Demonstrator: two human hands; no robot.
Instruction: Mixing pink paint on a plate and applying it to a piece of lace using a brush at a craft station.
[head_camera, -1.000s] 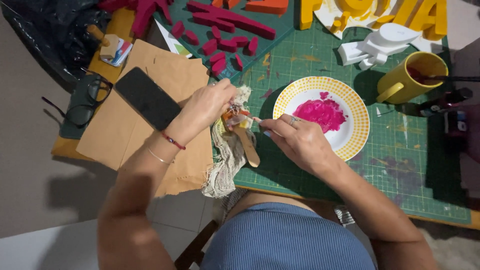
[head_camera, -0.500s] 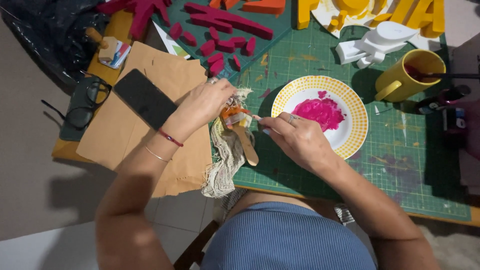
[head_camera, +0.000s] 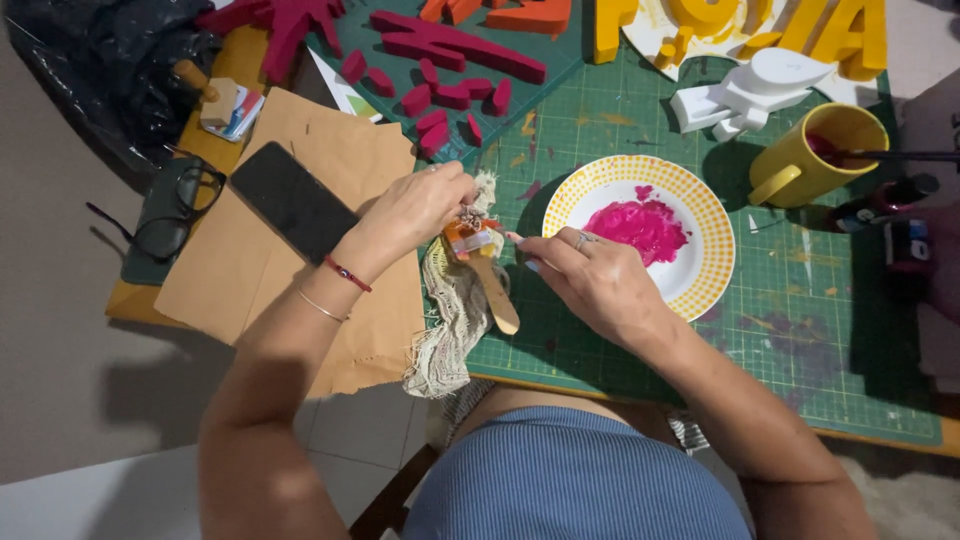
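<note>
Paintbrush (head_camera: 487, 262) with an orange ferrule and a pale wooden handle lies at the left edge of the green cutting mat (head_camera: 640, 330), its handle pointing toward the person and its bristle end hidden under fingers. It rests over a frayed beige cloth (head_camera: 448, 320) that hangs off the table's near edge. Just right of the paintbrush stands a white plate with a yellow dotted rim (head_camera: 710, 270), holding a smear of pink paint (head_camera: 640, 225). Farther right of the plate, a yellow mug (head_camera: 800, 160) holds dark red liquid and a thin dark stick. The left hand (head_camera: 415, 210) comes in over brown paper (head_camera: 270, 270), fingers curled and pinched on the paintbrush's head. The right hand (head_camera: 590, 275) lies low on the mat beside the plate, fingers loosely bent, fingertips touching the ferrule; whether it grips cannot be told. A black phone (head_camera: 292, 202) lies left of the paintbrush.
</note>
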